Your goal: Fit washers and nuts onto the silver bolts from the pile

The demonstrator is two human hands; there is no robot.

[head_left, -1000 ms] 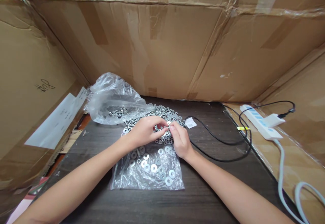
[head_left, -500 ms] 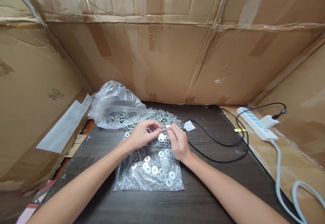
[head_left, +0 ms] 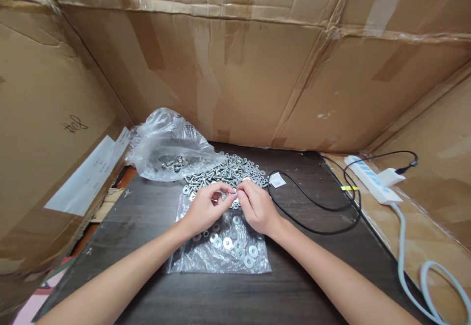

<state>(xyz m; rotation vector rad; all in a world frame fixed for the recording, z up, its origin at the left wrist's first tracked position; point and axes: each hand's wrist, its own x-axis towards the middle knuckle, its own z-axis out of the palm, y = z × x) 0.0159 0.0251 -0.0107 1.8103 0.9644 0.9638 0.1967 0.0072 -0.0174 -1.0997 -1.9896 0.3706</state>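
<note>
My left hand (head_left: 208,207) and my right hand (head_left: 259,207) meet fingertip to fingertip over a heap of loose hardware. Each is closed in a pinch on a small silvery metal fastener (head_left: 236,194), mostly hidden by the fingers; its exact kind is too small to tell. Behind and under the hands spreads the pile of bolts (head_left: 221,170), with nuts and washers mixed in toward its right side. Below my hands lies a flat clear plastic bag (head_left: 235,263), with several flat washers (head_left: 227,243) on or in it; I cannot tell which.
A crumpled clear bag (head_left: 165,138) with bolts inside stands at the back left of the dark table (head_left: 309,276). A black cable (head_left: 312,229) loops on the right near a small white label (head_left: 277,180). A white power strip (head_left: 371,180) lies by the right edge. Cardboard walls (head_left: 250,84) enclose the table.
The view has shifted slightly. Both hands have come a little nearer to me relative to the pile, uncovering more bolts behind them. They remain pinched together at the fingertips.
</note>
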